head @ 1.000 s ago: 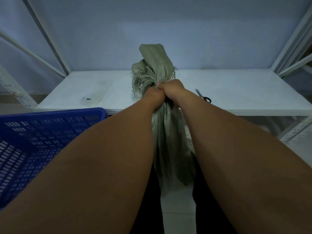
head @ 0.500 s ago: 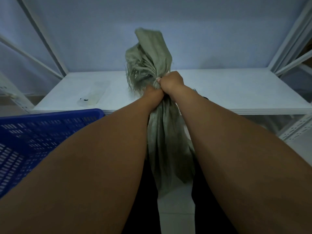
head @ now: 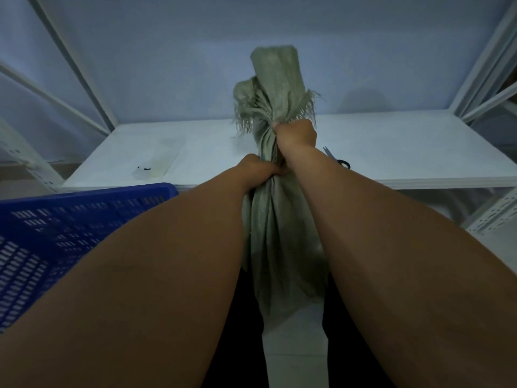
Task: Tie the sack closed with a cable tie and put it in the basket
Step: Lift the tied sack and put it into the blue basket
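sack (head: 275,214): coarse woven cloth, frayed | basket (head: 56,219): perforated blue plastic | shelf (head: 391,147): smooth matt white

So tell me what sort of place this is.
Probably a storeroom or packing area. A white shelf on slotted metal uprights fills the view, a blue plastic basket stands beside it, and a woven sack and scissors suggest packing work.

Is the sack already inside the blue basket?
No, the left hand and right hand hold the sack up, right of the basket.
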Demonstrator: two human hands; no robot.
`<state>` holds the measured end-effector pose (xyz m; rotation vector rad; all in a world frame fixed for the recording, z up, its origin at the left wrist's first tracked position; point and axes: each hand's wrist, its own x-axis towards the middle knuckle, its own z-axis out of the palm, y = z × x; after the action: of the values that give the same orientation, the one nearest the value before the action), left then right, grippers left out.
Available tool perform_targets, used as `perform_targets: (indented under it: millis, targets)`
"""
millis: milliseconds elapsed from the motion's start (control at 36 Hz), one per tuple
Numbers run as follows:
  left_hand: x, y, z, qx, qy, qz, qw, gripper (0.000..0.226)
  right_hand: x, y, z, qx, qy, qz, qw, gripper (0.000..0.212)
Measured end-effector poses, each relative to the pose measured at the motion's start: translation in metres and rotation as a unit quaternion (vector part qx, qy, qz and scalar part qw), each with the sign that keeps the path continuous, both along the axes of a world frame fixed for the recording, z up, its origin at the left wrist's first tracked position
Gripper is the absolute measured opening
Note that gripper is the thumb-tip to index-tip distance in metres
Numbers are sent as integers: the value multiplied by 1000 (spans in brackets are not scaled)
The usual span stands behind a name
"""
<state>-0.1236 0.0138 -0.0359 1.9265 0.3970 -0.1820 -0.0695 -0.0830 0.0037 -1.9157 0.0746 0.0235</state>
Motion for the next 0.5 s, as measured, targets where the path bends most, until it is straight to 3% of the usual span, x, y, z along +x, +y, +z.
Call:
perform_targets:
  millis: [111,167,250,361,444,500]
  targets:
    - [-1,-3,1,-26,-9,37,999,19,-8,-4,4,57,76,46,994,49]
    - [0,-3,1,-33,-22,50,998,14,-12,-6,5,63,113,89,988,58]
    - [2,-3,-1,-41,-39,63,996,17,-12,-12,-1,40,154,157,975,68]
    - [3,-2,-1,-41,-45,79,995,8,-13,-23,-8,6,186,209,960,60]
    - [4,-3,0,-35,-39,84,995,25,-11,-25,-13,9,197,203,959,56]
    - [3,-5,4,-35,-37,87,995,34,-9,-23,-12,15,200,185,962,41]
